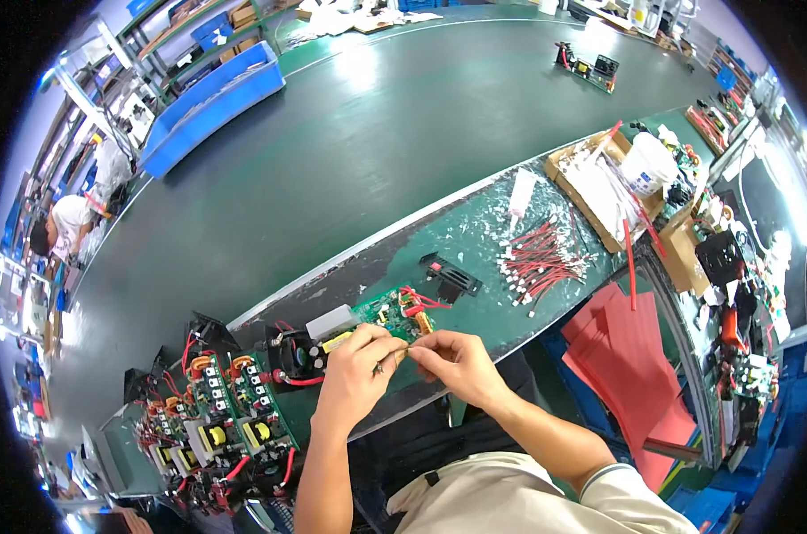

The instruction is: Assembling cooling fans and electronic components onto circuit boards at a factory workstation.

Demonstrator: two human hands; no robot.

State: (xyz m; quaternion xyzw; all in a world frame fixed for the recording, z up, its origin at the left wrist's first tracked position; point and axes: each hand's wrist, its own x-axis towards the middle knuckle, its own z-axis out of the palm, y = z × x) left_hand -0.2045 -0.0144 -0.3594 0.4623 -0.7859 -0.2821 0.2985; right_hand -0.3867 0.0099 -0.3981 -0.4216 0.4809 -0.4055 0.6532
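My left hand and my right hand meet at the near edge of the bench, fingertips pinched close together. Something thin and small is between them, too small to name. Just beyond lies a green circuit board with a grey metal heat sink, yellow parts and red wires; my hands partly cover it. A black fan sits at its left end. Behind the board rests a black plastic bracket, touched by neither hand.
Several finished-looking circuit boards stand at the left. Red wires with white connectors lie in a pile beside a white bottle. A cardboard box, red sheets and a blue bin surround the bench. Another person works far left.
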